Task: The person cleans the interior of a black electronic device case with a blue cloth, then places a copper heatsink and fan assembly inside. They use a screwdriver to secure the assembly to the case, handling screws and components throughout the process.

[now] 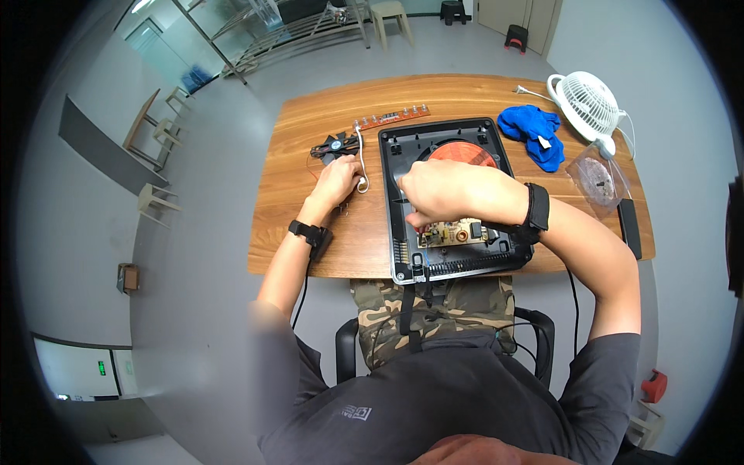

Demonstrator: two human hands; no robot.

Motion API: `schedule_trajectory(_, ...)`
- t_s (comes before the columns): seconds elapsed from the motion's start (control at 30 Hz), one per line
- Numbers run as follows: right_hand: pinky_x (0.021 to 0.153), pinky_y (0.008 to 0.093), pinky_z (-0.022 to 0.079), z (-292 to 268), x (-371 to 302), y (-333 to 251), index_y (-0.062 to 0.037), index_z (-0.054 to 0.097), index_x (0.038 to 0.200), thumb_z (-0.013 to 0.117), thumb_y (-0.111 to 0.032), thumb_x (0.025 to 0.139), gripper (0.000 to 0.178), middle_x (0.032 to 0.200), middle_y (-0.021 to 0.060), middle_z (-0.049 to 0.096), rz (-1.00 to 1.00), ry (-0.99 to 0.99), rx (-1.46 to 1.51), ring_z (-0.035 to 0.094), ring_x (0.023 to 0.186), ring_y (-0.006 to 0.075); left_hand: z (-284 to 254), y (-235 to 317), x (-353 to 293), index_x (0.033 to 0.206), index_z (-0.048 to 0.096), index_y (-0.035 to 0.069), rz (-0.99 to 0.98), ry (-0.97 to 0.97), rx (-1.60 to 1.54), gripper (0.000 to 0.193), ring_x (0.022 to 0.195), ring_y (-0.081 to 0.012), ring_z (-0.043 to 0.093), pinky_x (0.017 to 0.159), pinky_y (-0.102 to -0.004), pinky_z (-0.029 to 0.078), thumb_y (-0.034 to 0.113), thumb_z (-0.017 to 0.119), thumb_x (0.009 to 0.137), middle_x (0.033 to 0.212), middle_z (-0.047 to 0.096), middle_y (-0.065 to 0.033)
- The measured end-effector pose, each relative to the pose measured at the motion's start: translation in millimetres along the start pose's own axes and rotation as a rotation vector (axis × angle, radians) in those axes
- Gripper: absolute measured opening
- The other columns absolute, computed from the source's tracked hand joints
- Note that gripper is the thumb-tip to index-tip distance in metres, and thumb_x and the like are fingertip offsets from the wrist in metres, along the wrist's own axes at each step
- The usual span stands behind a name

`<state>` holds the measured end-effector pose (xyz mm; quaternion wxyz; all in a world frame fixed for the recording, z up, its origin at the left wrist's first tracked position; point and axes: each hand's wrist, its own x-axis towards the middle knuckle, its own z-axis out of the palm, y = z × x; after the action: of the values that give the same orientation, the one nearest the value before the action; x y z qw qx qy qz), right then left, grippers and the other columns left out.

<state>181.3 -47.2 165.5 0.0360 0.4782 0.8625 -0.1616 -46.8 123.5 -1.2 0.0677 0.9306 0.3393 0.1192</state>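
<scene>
An opened black appliance housing (pixel 395 147) lies before me, with a round orange-red coil (pixel 463 152) and a tan circuit board (pixel 446 235) inside. My right hand (pixel 438 190) reaches over the housing from the right, its fingers curled closed near the left inner wall. Whatever those fingers hold is hidden beneath the hand. On the table to the left, my left hand (pixel 339 180) has its fingers bunched beside a small black fan (pixel 335 146) and a white cable (pixel 362 155). Anything pinched there is too small to make out.
Behind the housing lies a narrow orange circuit strip (pixel 395 116). Farther right are a crumpled blue cloth (pixel 535 132), a white caged fan (pixel 587 105), a clear plastic container (pixel 597 182) and a dark flat bar (pixel 629 229). The wooden table's (pixel 310 256) front edge is close to my lap.
</scene>
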Motion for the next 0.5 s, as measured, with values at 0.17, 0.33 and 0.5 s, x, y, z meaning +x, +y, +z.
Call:
schedule_trajectory(0.17, 0.075, 0.0433, 0.061, -4, -1, -4, 0.0060, 0.075, 0.087, 0.079, -0.029, 0.083, 0.035, 0.088, 0.0240, 0.074, 0.029, -0.034, -0.001, 0.075, 0.087, 0.0370, 6, -4, 0, 0.094, 0.069, 0.003, 0.052, 0.023, 0.063, 0.011, 0.104, -0.0344, 0.062, 0.091, -0.0452, 0.051, 0.012, 0.066, 0.090, 0.100, 0.064, -0.0147)
schedule_trajectory(0.33, 0.076, 0.0435, 0.061, -2, 0, -2, 0.0058, 0.075, 0.088, 0.079, -0.029, 0.083, 0.036, 0.089, 0.0239, 0.074, 0.028, -0.033, 0.000, 0.075, 0.087, 0.0371, 3, -6, -6, 0.099, 0.068, 0.003, 0.032, 0.041, 0.070, 0.012, 0.102, -0.0351, 0.062, 0.089, -0.0454, 0.051, 0.013, 0.065, 0.093, 0.102, 0.063, -0.0144)
schedule_trajectory(0.5, 0.072, 0.0431, 0.060, 2, 3, 2, 0.0099, 0.069, 0.092, 0.078, -0.027, 0.083, 0.039, 0.080, 0.0256, 0.071, 0.000, -0.020, -0.001, 0.074, 0.081, 0.0386, -4, -3, -11, 0.102, 0.069, 0.003, 0.018, -0.006, 0.009, 0.013, 0.104, -0.0356, 0.062, 0.090, -0.0445, 0.052, 0.011, 0.068, 0.091, 0.104, 0.063, -0.0137)
